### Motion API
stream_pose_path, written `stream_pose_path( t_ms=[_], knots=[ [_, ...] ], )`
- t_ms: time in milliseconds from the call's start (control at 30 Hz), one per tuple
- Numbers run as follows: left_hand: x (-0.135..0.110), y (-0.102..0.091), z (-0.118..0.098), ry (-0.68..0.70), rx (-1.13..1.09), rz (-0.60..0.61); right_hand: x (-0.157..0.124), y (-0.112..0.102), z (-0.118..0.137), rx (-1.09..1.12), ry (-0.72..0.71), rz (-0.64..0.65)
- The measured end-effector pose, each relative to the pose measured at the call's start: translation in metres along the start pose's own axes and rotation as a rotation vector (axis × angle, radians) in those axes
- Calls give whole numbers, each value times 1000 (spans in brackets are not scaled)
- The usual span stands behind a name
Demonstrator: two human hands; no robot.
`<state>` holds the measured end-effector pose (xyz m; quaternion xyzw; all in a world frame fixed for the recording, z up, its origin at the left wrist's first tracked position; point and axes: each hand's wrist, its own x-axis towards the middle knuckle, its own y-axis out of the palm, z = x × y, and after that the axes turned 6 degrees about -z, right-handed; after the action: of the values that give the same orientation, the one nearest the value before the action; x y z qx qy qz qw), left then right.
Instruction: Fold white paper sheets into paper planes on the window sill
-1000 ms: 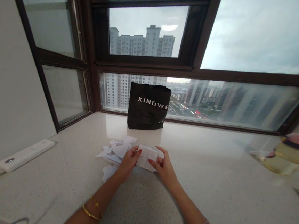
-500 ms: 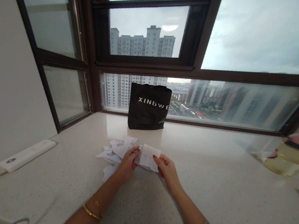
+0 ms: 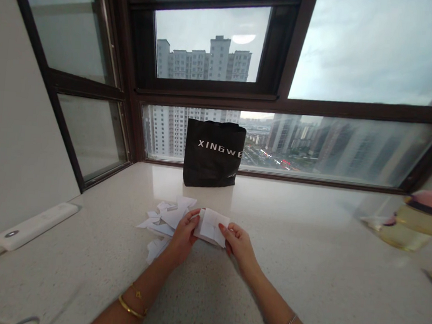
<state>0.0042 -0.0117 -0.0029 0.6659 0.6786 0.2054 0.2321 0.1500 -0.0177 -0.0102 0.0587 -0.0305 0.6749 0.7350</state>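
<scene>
Between both hands is a small stack of folded white paper [image 3: 210, 224], held just above the countertop. My left hand [image 3: 184, 234] pinches its left edge, thumb on top. At the right edge, my right hand [image 3: 239, 244] grips the paper with the thumb pressed on its face; the fingers behind are partly hidden. Several torn white paper scraps [image 3: 173, 217] lie in a loose pile just left of and behind my left hand.
A black bag [image 3: 213, 157] stands upright by the window. On the left lies a white power strip [image 3: 36, 226] with a cable. A yellowish bottle with a pink lid [image 3: 412, 224] stands at the right on the speckled countertop [image 3: 325, 252].
A flap of the held paper now lies flatter and the pieces look more closely stacked. Both hands keep their grip. The whole view has shifted slightly.
</scene>
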Motion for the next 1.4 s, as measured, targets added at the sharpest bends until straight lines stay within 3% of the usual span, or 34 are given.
stream_pose_path(
  t_ms=[300,567,1000,1400],
  knots=[
    [-3,5,0,-25,74,92,2,0,-5,-5,-14,9],
    [-4,6,2,42,156,150,1,1,-5,-8,4,26],
    [-4,7,3,111,155,149,-1,2,0,7,39,55],
    [-3,6,5,94,193,160,1,0,-4,-19,-23,25]
  ],
)
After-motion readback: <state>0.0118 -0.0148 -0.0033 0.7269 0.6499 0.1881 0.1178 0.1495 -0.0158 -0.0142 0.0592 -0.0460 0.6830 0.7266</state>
